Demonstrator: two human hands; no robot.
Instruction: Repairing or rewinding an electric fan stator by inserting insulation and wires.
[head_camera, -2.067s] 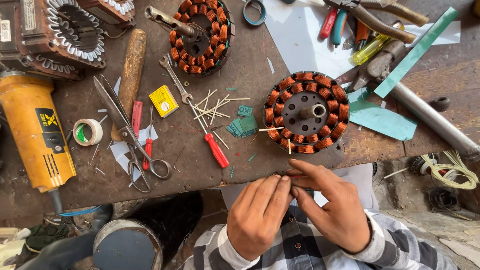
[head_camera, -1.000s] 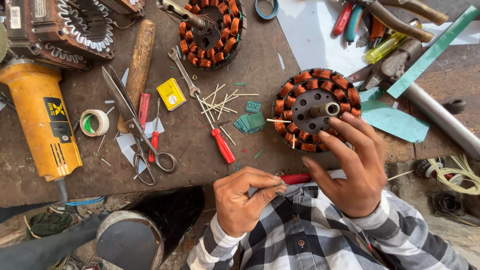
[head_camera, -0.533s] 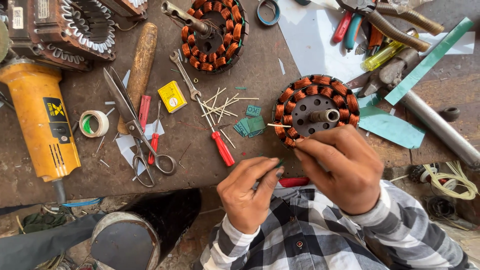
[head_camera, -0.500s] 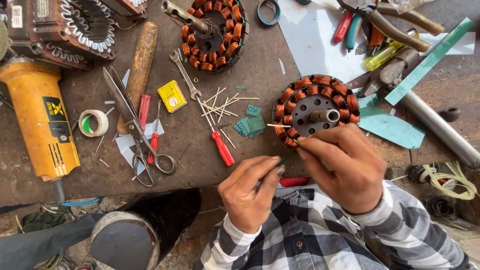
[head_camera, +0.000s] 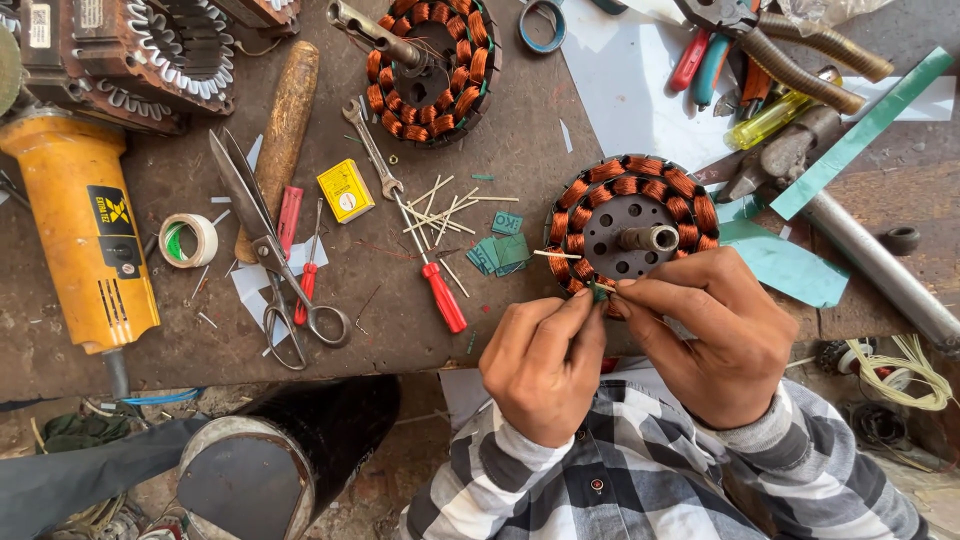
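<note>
Ok, bench from left to right. Yellow angle grinder (head_camera: 85, 235) lies far left, body pointing toward me. Above it, a big wound stator in a brown housing (head_camera: 140, 50) at the top edge. Roll of tape (head_camera: 188, 240) sits just beside the grinder. Then the scissors (head_camera: 268, 255), blades up and loops toward me, lying across the wooden handle (head_camera: 283, 130) and some paper scraps. A small red tool (head_camera: 306, 280) lies alongside the scissors. Small yellow box (head_camera: 346, 190) next, then a spanner (head_camera: 370, 150) and the red-handled screwdriver (head_camera: 432, 270), tip pointing away from me. Loose wooden slivers (head_camera: 445, 205) are scattered by its shaft. Second copper-wound stator (head_camera: 430, 55) sits at top centre with a shaft sticking out.

My left hand (head_camera: 540, 365) is at the bench edge, fingers pinched together on a small green bit at the near rim of the copper-wound stator (head_camera: 630, 220). My right hand (head_camera: 720, 330) meets it there, thumb and forefinger pinched on the same spot. Looks like a thin sliver between the fingertips, but it's too small to be sure. That stator lies flat on the bench, shaft up, right in front of me, with green paper strips (head_camera: 500, 250) just left of it.

Further right: a green sheet (head_camera: 790, 265), pliers (head_camera: 770, 40) at the top, a metal tube (head_camera: 880, 270) running off to the right.
</note>
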